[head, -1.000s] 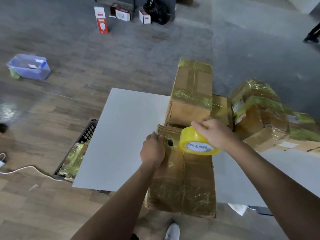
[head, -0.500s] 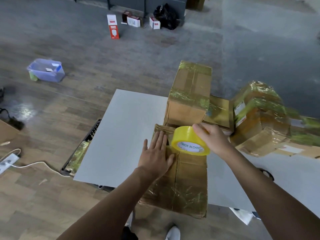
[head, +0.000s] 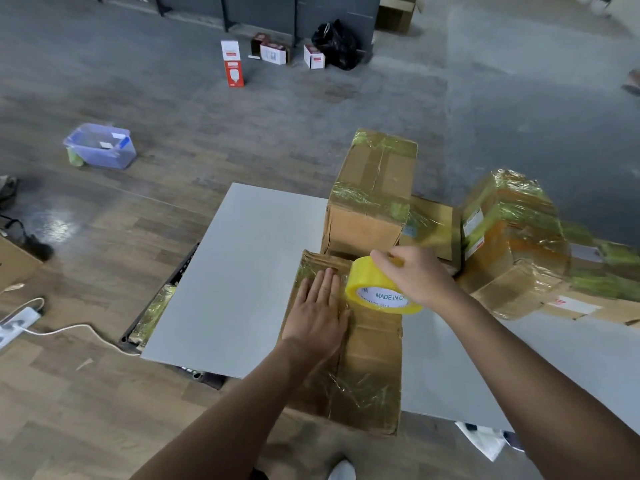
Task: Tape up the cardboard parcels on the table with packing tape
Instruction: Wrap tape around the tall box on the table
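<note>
A pale shoe [head: 341, 469] showed on the wooden floor just below the desk's near edge. The nearest parcel [head: 367, 368], a worn cardboard box streaked with glossy tape, lay on the grey desk [head: 235, 271] with its near end hanging over that edge. The left hand [head: 317, 320] lay palm down on its top, the fingers [head: 323, 282] straight and close together, pressing on the cardboard. Just beside it the right hand [head: 415, 275] gripped a yellow tape roll [head: 375, 289] from above, fingers curled over the rim, the roll tilted and low over the parcel's far end; I could not tell whether it touched the box.

Behind stood a taller taped parcel [head: 372, 192], with a flatter box [head: 433, 226] just beside it. To the right sat a heavily wrapped parcel [head: 512, 237], blurred. A black crate [head: 162, 299] showed under the desk's left edge. A white power strip [head: 17, 323] lay on the floor to the left. Farther off were a clear plastic tub [head: 100, 150], a red and white carton [head: 232, 64] and a black bag [head: 334, 43].
</note>
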`<state>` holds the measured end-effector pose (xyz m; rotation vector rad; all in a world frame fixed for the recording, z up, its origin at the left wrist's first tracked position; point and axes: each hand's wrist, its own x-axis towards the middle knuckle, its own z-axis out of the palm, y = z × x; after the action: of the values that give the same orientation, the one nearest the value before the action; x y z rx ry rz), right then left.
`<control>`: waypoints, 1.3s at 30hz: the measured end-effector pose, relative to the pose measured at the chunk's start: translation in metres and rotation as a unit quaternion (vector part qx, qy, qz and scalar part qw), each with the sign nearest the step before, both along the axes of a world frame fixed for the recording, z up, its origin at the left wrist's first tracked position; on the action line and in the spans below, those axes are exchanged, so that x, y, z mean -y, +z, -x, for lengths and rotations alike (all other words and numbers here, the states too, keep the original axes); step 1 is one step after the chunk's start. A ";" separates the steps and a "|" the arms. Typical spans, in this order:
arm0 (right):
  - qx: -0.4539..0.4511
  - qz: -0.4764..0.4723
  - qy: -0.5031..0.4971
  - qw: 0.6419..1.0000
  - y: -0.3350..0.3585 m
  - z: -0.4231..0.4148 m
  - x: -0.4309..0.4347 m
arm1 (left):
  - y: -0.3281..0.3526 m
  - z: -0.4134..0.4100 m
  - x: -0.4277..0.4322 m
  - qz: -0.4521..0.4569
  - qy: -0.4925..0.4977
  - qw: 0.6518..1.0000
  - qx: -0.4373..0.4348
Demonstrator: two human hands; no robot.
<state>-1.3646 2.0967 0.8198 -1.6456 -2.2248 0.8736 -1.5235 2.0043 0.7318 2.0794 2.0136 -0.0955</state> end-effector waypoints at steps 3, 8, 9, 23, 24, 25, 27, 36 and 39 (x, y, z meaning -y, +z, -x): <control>-0.094 0.075 -0.020 0.993 -0.005 -0.015 0.002 | -0.003 0.001 -0.001 -0.002 0.003 1.000 0.002; -0.010 0.025 -0.014 1.000 0.010 -0.025 -0.003 | -0.003 0.002 0.000 -0.006 0.004 1.000 0.004; 0.001 0.018 -0.023 1.000 0.013 -0.029 -0.006 | -0.003 0.002 -0.001 -0.006 0.007 1.000 0.002; -0.011 -0.012 -0.009 1.000 0.005 -0.043 -0.005 | -0.012 -0.036 -0.009 -0.015 0.011 1.000 0.009; 0.009 -0.019 -0.001 1.000 0.006 -0.049 -0.008 | -0.011 -0.037 -0.009 -0.016 0.011 1.000 0.005; 0.039 -0.029 0.011 0.999 0.008 -0.056 -0.010 | -0.012 -0.037 -0.009 -0.018 0.011 1.000 0.004; 0.107 -0.029 0.015 0.994 0.006 -0.071 -0.014 | -0.013 -0.038 -0.009 -0.015 0.013 1.000 0.012; 0.202 -0.019 0.038 0.979 -0.033 -0.087 -0.018 | -0.010 -0.037 -0.010 0.001 -0.019 1.000 -0.003; 0.211 -0.008 0.049 0.976 -0.039 -0.084 -0.019 | -0.007 -0.038 -0.011 0.017 -0.021 1.000 -0.016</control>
<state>-1.2806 2.1153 0.7809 -1.8693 -2.5984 0.5638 -1.4857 2.0154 0.7252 2.1116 1.9735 -0.1715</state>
